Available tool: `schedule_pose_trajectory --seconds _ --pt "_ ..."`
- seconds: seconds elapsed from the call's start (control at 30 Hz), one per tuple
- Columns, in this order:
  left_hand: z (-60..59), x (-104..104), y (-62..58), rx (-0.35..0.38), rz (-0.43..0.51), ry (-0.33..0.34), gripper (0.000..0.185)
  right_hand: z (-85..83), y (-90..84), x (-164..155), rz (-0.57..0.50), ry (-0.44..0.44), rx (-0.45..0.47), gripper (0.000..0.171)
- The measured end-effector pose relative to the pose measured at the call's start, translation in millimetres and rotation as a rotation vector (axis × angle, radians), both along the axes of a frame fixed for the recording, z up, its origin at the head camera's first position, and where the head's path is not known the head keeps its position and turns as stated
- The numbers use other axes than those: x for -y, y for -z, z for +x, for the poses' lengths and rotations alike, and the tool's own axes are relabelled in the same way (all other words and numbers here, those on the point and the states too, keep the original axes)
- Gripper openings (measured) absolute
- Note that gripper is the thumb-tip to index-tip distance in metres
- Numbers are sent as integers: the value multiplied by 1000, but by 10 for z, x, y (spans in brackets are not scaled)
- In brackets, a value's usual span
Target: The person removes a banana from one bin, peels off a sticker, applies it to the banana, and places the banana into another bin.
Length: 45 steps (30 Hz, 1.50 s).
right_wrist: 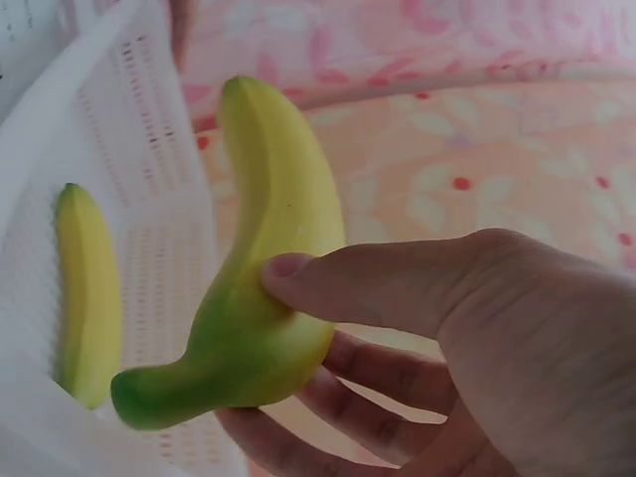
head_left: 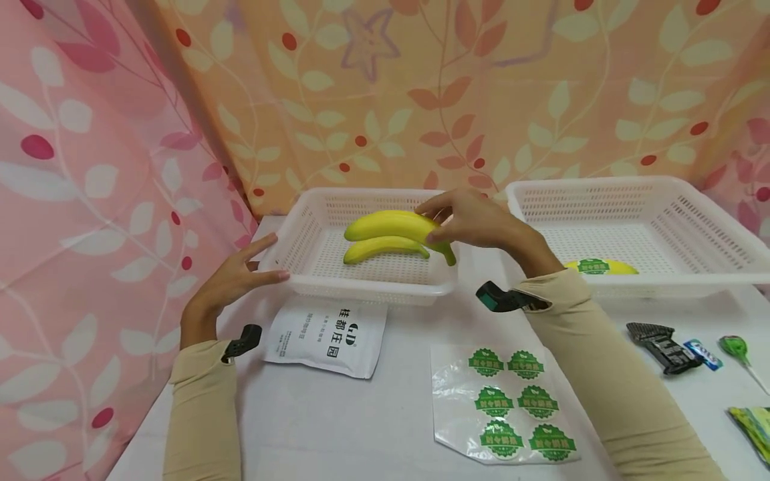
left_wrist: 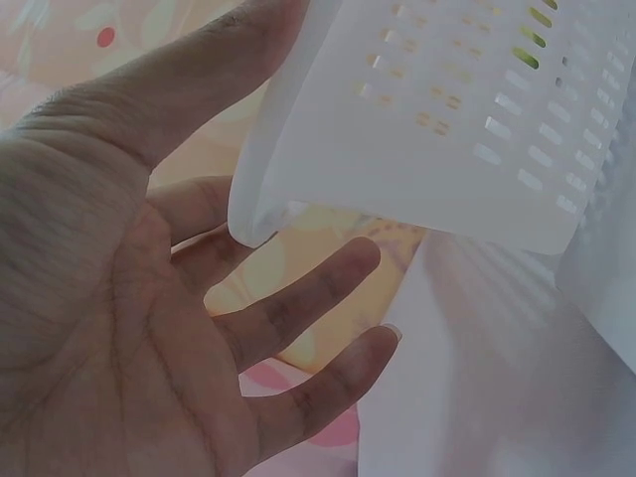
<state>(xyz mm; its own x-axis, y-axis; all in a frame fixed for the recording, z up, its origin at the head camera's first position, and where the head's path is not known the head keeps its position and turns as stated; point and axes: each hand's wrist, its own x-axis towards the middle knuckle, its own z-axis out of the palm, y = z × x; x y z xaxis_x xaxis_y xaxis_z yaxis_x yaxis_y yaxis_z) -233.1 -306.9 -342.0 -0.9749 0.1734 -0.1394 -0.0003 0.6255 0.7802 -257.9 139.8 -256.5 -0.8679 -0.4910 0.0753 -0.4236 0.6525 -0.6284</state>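
My right hand holds the larger yellow banana with the green stem near its stem end, thumb on top, fingers curled underneath (right wrist view confirms the pinch). The fruit hangs just above the floor of the left white perforated plastic basket, directly over a smaller yellow banana that lies inside it. I cannot tell whether the two fruits touch.

My left hand has its fingers spread and relaxed, holding nothing; fingertips rest at the basket's near left corner, thumb against the wall (left wrist view).

Risks, as I judge them:
- The hold sits at one end, so the long free end can swing or rotate down; a loose pinch would let it drop onto the smaller banana and bruise both.
- The basket is light and my left hand only touches it, so a bump from the fruit or my wrist could slide it on the white counter toward the white printed pouch.
- My right sleeve passes just above the clear sheet of green round stickers; dragging the forearm could shift it.

A second white basket stands to the right, with a yellow item carrying a green sticker in it.
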Motion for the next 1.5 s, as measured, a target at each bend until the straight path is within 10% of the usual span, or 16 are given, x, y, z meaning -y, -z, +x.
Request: schedule_pose_trajectory --seconds 0.3,0.77,1.5 --pt "-17 -7 -26 -2 -9 0 110 493 -196 -549 -2 88 -95 48" --pt "-21 -19 -45 22 -31 -16 111 954 358 -1128 -6 -7 38 53" --pt "65 -294 -230 -60 -135 -32 110 874 1029 -1166 136 12 136 42"
